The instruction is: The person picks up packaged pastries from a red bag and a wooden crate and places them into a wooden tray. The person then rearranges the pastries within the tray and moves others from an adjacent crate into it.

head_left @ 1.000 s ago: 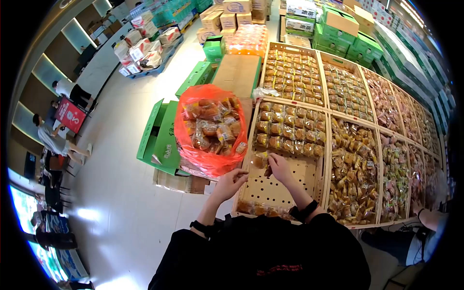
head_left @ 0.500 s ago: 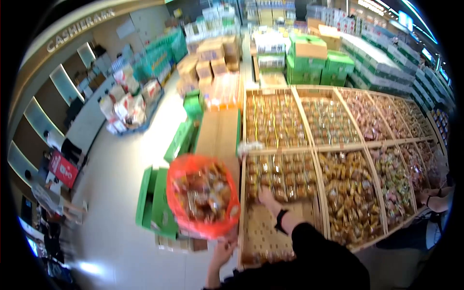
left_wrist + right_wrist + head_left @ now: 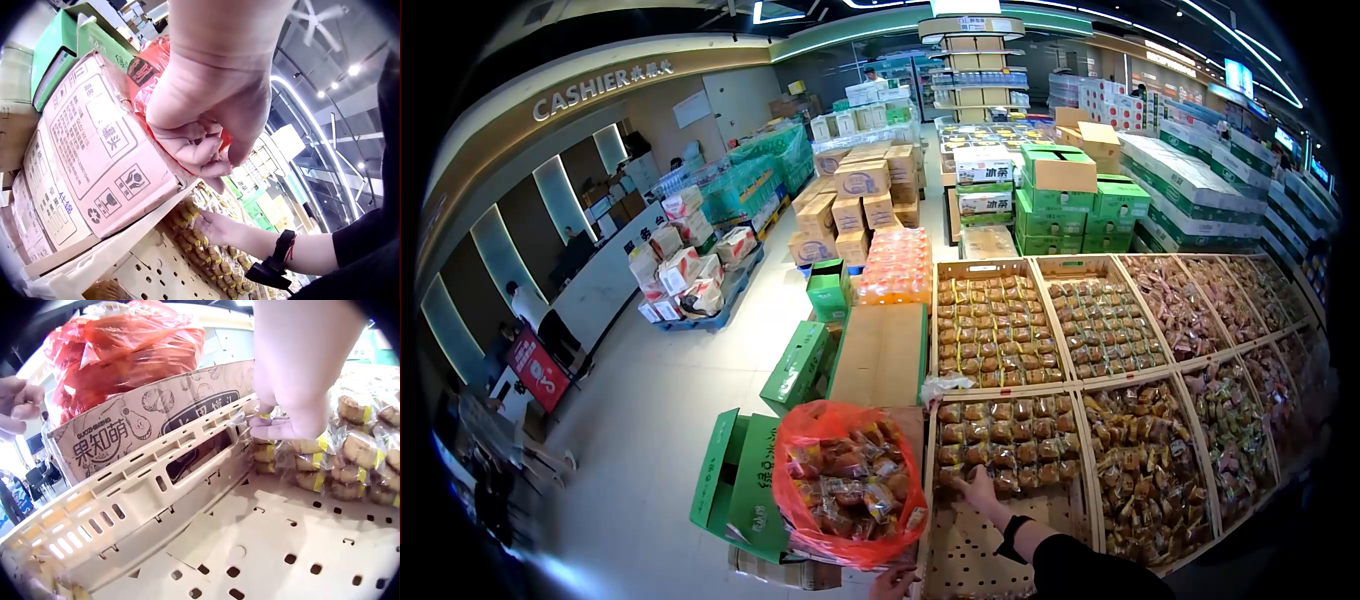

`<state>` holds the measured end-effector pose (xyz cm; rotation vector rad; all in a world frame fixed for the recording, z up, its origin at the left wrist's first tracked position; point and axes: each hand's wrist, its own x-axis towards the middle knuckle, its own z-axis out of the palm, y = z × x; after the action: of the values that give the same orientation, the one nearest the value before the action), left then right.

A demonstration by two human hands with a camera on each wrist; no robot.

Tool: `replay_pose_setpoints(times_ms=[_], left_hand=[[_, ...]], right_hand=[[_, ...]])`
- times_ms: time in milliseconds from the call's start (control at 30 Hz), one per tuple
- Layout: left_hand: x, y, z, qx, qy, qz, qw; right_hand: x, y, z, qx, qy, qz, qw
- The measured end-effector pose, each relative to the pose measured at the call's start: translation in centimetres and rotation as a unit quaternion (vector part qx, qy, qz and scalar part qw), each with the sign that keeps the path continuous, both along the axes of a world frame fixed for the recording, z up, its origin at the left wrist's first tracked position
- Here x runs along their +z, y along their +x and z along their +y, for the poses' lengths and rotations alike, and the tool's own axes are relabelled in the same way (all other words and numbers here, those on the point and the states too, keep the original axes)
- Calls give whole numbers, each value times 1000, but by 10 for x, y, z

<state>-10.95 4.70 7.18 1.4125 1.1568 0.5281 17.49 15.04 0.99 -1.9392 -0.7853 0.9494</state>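
Left of the slatted crate (image 3: 144, 497), a green carton (image 3: 755, 500) stands with raised flaps, and beside it a red bag (image 3: 850, 550) of wrapped cakes rises above a printed carton (image 3: 100, 440), its mouth facing up. By the bag's near right edge is the left hand (image 3: 893, 582), released, its fingers loosely curled (the right wrist view shows a gap between it and the bag).

Farther right, the right hand (image 3: 977, 488) points left and away, its fingertips at a wrapped cake (image 3: 946, 476) on the near left corner of the packed rows, close to the crate's left wall; whether they pinch it I cannot tell. That cake's own long axis is hidden, but its row runs left to right. Toward the person, the perforated floor lies open up to the side walls; right of the divider are jumbled packs (image 3: 1150, 470).
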Motion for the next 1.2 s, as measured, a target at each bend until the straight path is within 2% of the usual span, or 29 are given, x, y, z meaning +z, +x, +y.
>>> replay_pose_setpoints(times_ms=[100, 167, 200, 267, 300, 367, 400, 433, 500, 633, 667, 700, 733, 767, 800, 833, 933, 1000, 1033, 1100, 1200], left_hand=[[16, 3, 0, 24, -30, -20, 999], [17, 1, 0, -1, -21, -11, 1000], [18, 1, 0, 4, -21, -12, 1000], [21, 2, 0, 10, -15, -13, 1000], [26, 3, 2, 14, -17, -15, 1000], [38, 3, 4, -7, 22, 25, 999], [34, 3, 7, -35, 166, 3, 986], [39, 3, 11, -30, 162, 4, 986], [56, 6, 21, -24, 90, -50, 994], [121, 10, 33, -44, 152, 20, 987], [136, 12, 35, -40, 197, 25, 979], [145, 11, 35, -36, 243, 31, 969], [143, 7, 39, -17, 275, 82, 958], [146, 4, 47, -14, 279, 85, 956], [151, 2, 58, 0, 416, 90, 905], [153, -1, 67, 12, 544, 92, 834], [143, -9, 93, 44, 519, 138, 842], [145, -11, 95, 22, 522, 171, 835], [148, -11, 96, -3, 525, 203, 826], [150, -9, 96, -8, 525, 223, 821], [149, -5, 103, 32, 535, 265, 801]], right_hand=[[7, 0, 8, 15, -44, -26, 999], [20, -4, 7, 92, -64, -206, 972], [25, -8, 4, 97, -64, -207, 971], [34, -15, -1, 199, 129, -339, 911], [31, -19, -1, 203, 128, -339, 910], [20, -28, -7, 251, 241, -427, 835], [6, -28, -10, 299, 182, -455, 819], [2, -30, -16, 304, 182, -453, 818], [-5, -37, -26, 362, 64, -496, 787], [-8, -35, -5, 394, -17, -424, 815], [-7, -33, -6, 376, 31, -406, 833], [-9, -32, -11, 380, 35, -404, 831], [-10, -31, -14, 342, 97, -386, 851], [-10, -31, -14, 301, 159, -367, 866], [-1, -33, -25, 274, 195, -363, 869], [2, -32, -36, 275, 199, -364, 868], [4, -22, -72, 328, 155, -353, 862], [3, -13, -96, 406, 47, -239, 881], [3, -6, -106, 407, 47, -238, 881], [4, 7, -135, 443, -18, -123, 888], [25, 21, -163, 427, -62, -53, 901]])
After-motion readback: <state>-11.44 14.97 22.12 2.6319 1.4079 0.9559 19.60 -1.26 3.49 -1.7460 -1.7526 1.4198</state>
